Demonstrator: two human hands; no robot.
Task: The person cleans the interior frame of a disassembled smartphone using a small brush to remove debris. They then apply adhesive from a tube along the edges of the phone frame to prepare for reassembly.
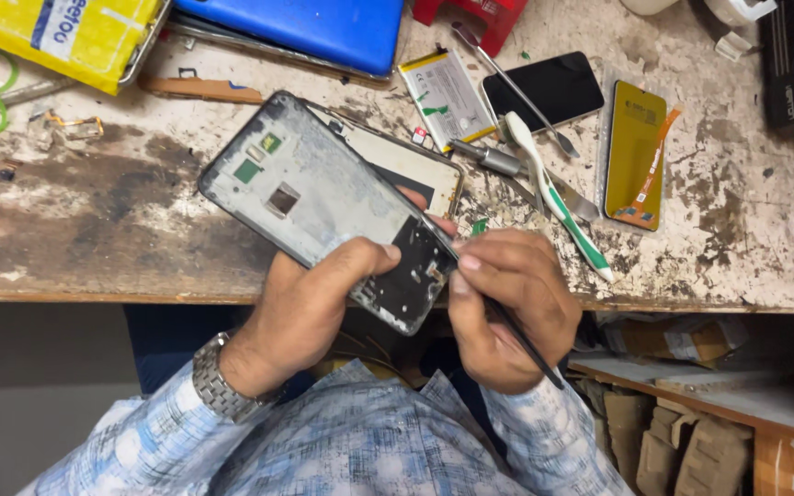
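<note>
fingers point(374, 257) grip phone frame point(323, 197), yellow package point(66, 37) top left

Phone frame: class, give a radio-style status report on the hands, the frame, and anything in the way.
Left hand grips phone frame over bench edge. Right hand holds thin tool, tip at frame's lower end. Nothing blocking.

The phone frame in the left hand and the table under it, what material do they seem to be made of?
The phone frame, held in the left hand, looks like grey matte metal with a dark plastic rim: dull, even sheen, cut-out openings. The table looks like wood with worn white paint, since brown patches show through; the board underneath cannot be told for certain.
</note>
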